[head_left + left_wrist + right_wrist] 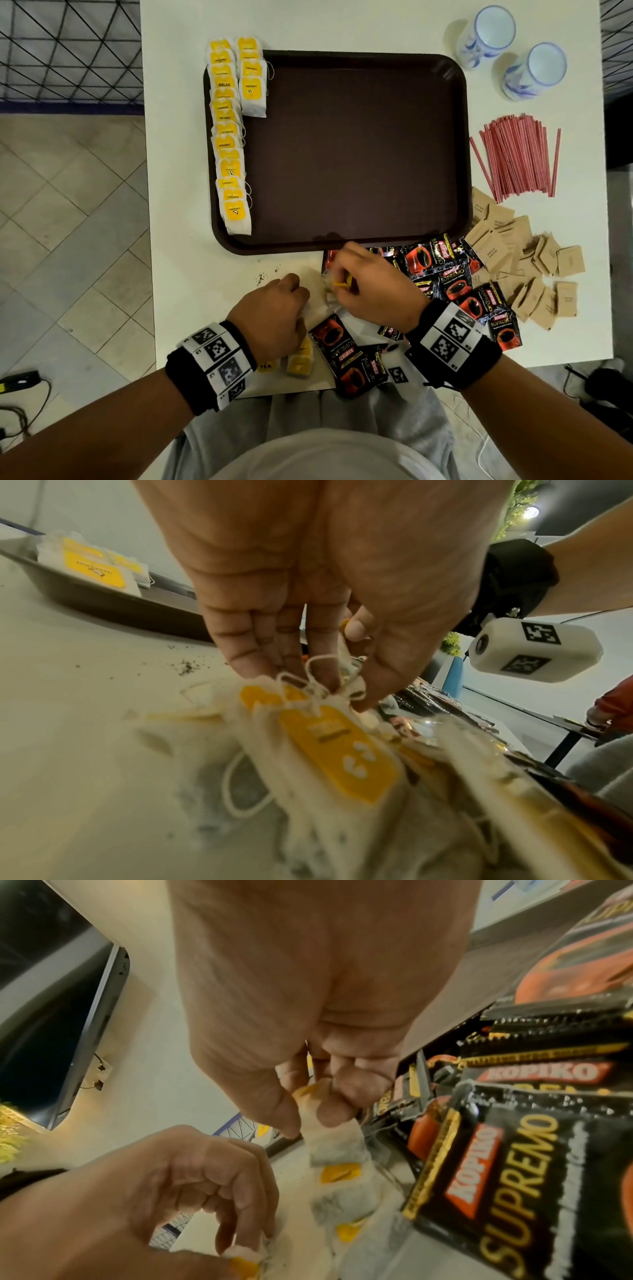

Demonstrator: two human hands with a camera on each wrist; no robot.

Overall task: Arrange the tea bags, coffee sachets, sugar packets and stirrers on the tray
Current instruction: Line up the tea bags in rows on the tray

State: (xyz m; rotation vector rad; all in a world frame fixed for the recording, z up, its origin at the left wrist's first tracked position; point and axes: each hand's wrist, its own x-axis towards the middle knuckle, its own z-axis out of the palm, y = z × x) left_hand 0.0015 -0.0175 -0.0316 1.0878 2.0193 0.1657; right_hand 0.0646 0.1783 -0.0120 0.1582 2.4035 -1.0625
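I'm mid tea-bag step: my right hand point(370, 284) pinches 1 tea bag point(334, 1146) by the surface's near edge, my left hand point(274, 315) gripping others. Next, untangle strings, extend the tray's point(460, 144) left-edge rows.

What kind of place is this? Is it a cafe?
Maybe a cafe or an office tea corner. A brown serving tray holds tea bags on a white table, with coffee sachets and two cups nearby.

Dim warm light, blurred fisheye wrist views
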